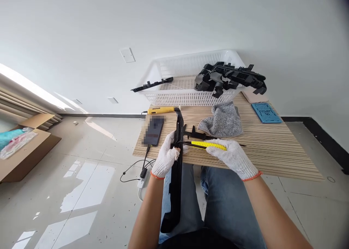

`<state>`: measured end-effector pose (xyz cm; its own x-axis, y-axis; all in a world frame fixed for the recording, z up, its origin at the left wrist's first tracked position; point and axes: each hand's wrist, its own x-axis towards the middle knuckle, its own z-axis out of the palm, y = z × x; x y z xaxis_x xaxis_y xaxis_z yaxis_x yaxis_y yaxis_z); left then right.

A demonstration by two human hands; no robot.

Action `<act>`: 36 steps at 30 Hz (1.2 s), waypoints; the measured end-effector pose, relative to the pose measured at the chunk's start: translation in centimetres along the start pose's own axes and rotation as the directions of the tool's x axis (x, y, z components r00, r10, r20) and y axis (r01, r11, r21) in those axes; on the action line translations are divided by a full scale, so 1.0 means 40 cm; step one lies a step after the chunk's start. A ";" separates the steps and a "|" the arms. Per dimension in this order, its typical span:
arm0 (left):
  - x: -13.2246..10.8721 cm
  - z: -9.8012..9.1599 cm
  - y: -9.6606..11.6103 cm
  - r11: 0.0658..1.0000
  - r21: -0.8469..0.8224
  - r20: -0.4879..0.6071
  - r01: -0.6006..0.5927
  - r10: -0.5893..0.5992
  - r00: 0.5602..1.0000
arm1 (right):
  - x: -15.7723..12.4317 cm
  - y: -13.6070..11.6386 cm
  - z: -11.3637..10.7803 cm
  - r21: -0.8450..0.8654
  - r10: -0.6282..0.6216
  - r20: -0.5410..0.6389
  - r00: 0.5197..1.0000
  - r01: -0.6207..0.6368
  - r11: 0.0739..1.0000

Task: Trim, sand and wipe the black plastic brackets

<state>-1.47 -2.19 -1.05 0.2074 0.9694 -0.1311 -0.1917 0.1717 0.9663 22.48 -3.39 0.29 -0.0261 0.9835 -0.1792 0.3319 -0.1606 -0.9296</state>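
Observation:
A long black plastic trim piece (176, 180) stands tilted between table edge and my lap, its upper end bent. My left hand (167, 155), in a white knit glove, is wrapped around its middle. In my gloved right hand (230, 154) is a yellow and black utility knife (208, 145), pointing left. Its narrow tip meets or overlaps the trim piece just above my left fingers; actual contact is hard to make out. Behind the knife lies a black caliper (195, 135), partly covered.
On the striped table (272, 151) are a grey cloth (225, 120), a phone (154, 131), a yellow corded tool (162, 111) and a blue flat item (265, 113). A white basket (188, 98) holds black plastic parts (229, 78), some jutting over its rim. Cables (133, 165) hang at left.

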 end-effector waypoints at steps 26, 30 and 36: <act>0.006 -0.004 0.021 0.974 -0.202 0.048 0.102 -0.094 0.994 | 0.006 0.014 0.000 0.079 -0.016 -0.022 1.000 0.017 0.997; 0.016 -0.006 0.059 0.962 -0.175 0.098 0.210 -0.195 0.976 | 0.014 0.014 0.004 0.067 -0.035 -0.029 0.999 0.037 0.997; 0.048 0.035 0.091 0.962 -0.186 0.143 0.200 -0.175 0.974 | 0.022 0.024 0.008 0.304 0.083 -0.101 0.991 -0.048 0.951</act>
<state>-0.42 0.03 2.54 0.3723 0.8893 -0.2657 -0.3215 0.3921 0.8619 22.47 -2.69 -0.85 0.0970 0.9702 -0.2219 0.0299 -0.2257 -0.9737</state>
